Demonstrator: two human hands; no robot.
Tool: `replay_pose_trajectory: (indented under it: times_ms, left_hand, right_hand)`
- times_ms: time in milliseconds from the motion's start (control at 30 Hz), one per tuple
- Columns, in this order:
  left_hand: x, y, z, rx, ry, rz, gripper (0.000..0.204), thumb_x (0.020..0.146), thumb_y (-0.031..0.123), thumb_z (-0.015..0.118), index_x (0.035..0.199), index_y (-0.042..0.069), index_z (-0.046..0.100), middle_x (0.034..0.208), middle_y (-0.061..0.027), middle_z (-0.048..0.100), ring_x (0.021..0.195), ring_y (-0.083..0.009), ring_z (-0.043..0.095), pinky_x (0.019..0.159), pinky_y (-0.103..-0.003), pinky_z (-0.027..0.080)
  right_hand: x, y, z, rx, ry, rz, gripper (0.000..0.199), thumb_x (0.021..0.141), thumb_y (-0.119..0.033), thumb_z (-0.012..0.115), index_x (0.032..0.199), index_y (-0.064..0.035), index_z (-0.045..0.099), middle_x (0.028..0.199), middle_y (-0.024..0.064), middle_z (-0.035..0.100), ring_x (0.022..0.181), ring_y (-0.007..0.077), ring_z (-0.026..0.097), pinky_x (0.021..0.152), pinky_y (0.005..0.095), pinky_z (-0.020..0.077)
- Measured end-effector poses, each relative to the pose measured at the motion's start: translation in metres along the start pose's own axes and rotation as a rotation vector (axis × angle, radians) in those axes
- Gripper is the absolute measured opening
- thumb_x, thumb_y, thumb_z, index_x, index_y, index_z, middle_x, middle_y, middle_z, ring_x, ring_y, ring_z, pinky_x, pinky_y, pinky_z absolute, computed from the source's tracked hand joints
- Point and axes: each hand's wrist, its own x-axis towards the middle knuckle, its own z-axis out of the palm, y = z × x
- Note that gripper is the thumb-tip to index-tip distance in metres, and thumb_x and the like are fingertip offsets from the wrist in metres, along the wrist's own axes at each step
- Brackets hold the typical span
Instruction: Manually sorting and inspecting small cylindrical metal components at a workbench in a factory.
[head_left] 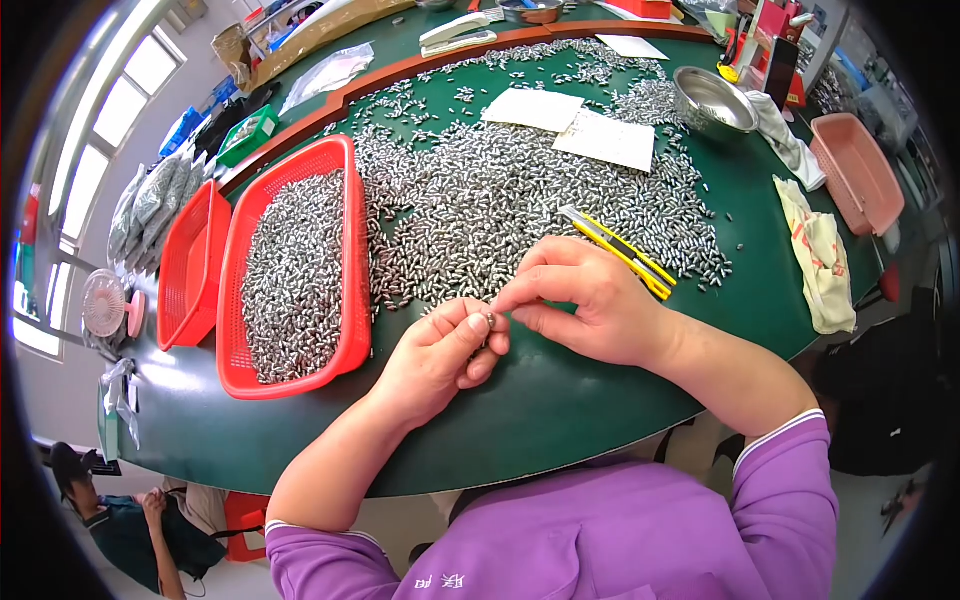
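Over the near part of the green table, my two hands meet at the fingertips. My left hand is closed, with a small shiny metal part held at the tip of the thumb; whether more parts lie under the curled fingers is hidden. My right hand comes in from the right, its index finger and thumb pinched close to that part. What the pinch holds, if anything, is too small to make out. Just beyond the hands spreads a wide heap of small silvery metal parts. A red plastic basket full of the same parts stands to the left.
A yellow utility knife lies right of my hands at the heap's edge. White papers rest on the heap. Farther right are a metal bowl, a cloth glove and a pink basket. Another red basket stands far left.
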Motion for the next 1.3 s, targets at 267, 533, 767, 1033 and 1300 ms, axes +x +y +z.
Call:
replay_pose_trajectory:
  times_ms: [267, 533, 767, 1033, 1300]
  left_hand:
    - [0.002, -0.001, -0.004, -0.016, 0.064, 0.056, 0.014, 0.101, 0.019, 0.052, 0.103, 0.006, 0.057, 0.09, -0.0013, 0.059, 0.064, -0.0063, 0.044, 0.054, -0.02, 0.034]
    - [0.005, -0.001, -0.007, -0.128, 0.092, 0.085, 0.01, 0.099, 0.017, 0.056, 0.103, 0.008, 0.056, 0.091, -0.0017, 0.06, 0.065, -0.0071, 0.044, 0.057, -0.021, 0.036]
    - [0.004, 0.001, -0.004, -0.048, 0.113, 0.073, 0.007, 0.096, 0.016, 0.056, 0.098, 0.009, 0.054, 0.091, -0.0032, 0.056, 0.064, -0.0085, 0.041, 0.058, -0.021, 0.035]
    - [0.002, -0.002, -0.01, -0.044, 0.093, 0.072, 0.014, 0.099, 0.018, 0.048, 0.098, 0.006, 0.055, 0.09, -0.0067, 0.059, 0.063, -0.0102, 0.045, 0.054, -0.021, 0.035]
    - [0.005, -0.004, -0.005, -0.025, 0.084, 0.078, 0.006, 0.093, 0.012, 0.056, 0.098, 0.01, 0.054, 0.09, -0.0038, 0.055, 0.064, -0.0089, 0.041, 0.057, -0.022, 0.035]
  right_hand:
    - [-0.001, 0.006, -0.006, -0.268, 0.047, 0.08, 0.016, 0.077, -0.006, 0.071, 0.092, -0.0119, 0.071, 0.088, 0.0051, 0.059, 0.087, 0.0244, 0.059, 0.077, 0.0359, 0.0485]
    - [-0.006, 0.009, 0.004, -0.435, -0.081, 0.005, 0.015, 0.076, -0.013, 0.073, 0.091, -0.0147, 0.071, 0.097, 0.0041, 0.057, 0.095, 0.0253, 0.055, 0.084, 0.0397, 0.0449]
    - [-0.004, 0.009, 0.009, -0.461, -0.083, 0.051, 0.012, 0.076, -0.017, 0.073, 0.082, -0.012, 0.065, 0.095, 0.0045, 0.055, 0.095, 0.026, 0.054, 0.084, 0.04, 0.0444]
    - [0.0, 0.009, 0.006, -0.372, 0.035, 0.021, 0.014, 0.084, -0.012, 0.068, 0.09, -0.0076, 0.057, 0.09, 0.0074, 0.058, 0.088, 0.0277, 0.057, 0.08, 0.04, 0.045]
    - [0.001, 0.006, 0.003, -0.162, 0.083, 0.047, 0.01, 0.081, -0.005, 0.068, 0.087, -0.0058, 0.06, 0.084, 0.0068, 0.063, 0.079, 0.0258, 0.061, 0.073, 0.0359, 0.0479]
